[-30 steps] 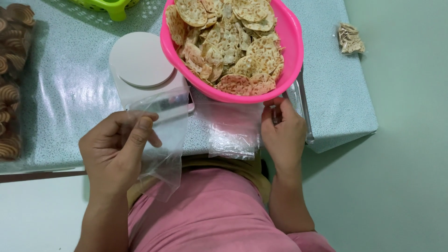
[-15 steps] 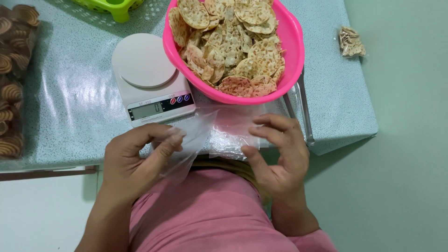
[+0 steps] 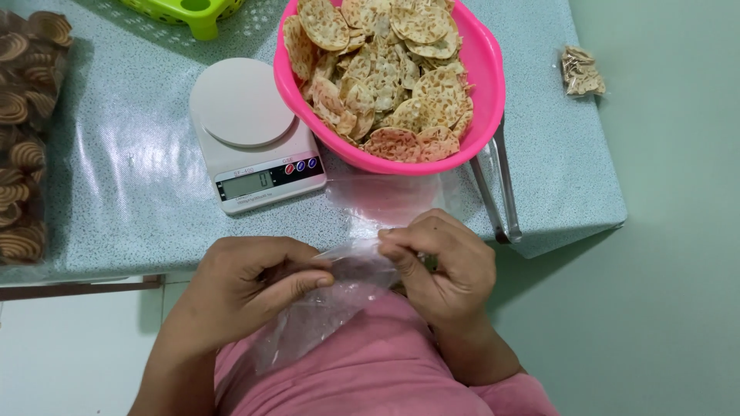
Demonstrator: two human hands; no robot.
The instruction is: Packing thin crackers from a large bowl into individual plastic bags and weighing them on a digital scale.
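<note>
From the hands, the way to 12 o'clock is blocked by the pink bowl (image 3: 486, 85) of crackers, which overhangs a stack of clear bags (image 3: 385, 199). At 11 o'clock stands the white scale (image 3: 243, 131). At 1 o'clock the metal tongs (image 3: 497, 192) lie along the table (image 3: 123, 177) edge. At 9 to 10 o'clock the tabletop is bare until the bagged snacks (image 3: 23, 139). At 3 o'clock is open floor.

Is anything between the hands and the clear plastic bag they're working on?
Nothing visible. The left hand and right hand both pinch the clear plastic bag directly at its top edge, in front of the table. The pink bowl and scale sit farther back.
</note>
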